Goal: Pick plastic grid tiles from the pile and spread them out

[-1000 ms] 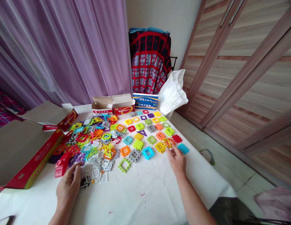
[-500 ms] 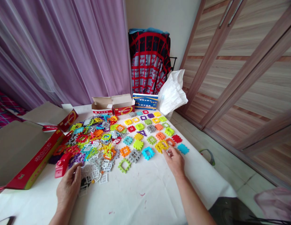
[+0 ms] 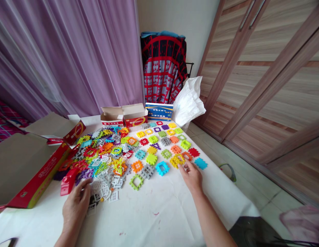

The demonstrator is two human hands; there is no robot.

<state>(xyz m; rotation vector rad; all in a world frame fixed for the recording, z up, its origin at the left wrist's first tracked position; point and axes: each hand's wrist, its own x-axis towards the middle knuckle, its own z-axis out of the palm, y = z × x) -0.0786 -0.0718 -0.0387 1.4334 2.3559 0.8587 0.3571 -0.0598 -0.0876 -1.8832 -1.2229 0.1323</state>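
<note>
My left hand (image 3: 76, 198) rests at the near edge of a mixed pile of plastic building pieces. Its fingers are loosely bent and apart, with nothing visible in them. Beside its fingertips lie a red piece (image 3: 69, 181) and white lattice window pieces (image 3: 99, 189). On the right, my right hand (image 3: 191, 176) has its thumb and fingertips closed on the lower right edge of a yellow toothed building block (image 3: 176, 160), which sits on the table. Close by are an orange frame block (image 3: 187, 156), a flat blue piece (image 3: 201, 163) and a bright blue frame block (image 3: 162, 168).
Toothed blocks, such as a green frame (image 3: 136, 182) and a grey block (image 3: 147, 171), lie spread on the white tablecloth (image 3: 159, 212). Red open boxes (image 3: 43, 171) stand left, smaller red boxes (image 3: 135, 120) and a blue box (image 3: 159, 111) behind. A white bag (image 3: 188, 101) is at the far corner.
Almost nothing differs. My left hand has shifted very slightly, while my right hand stays at the yellow block.
</note>
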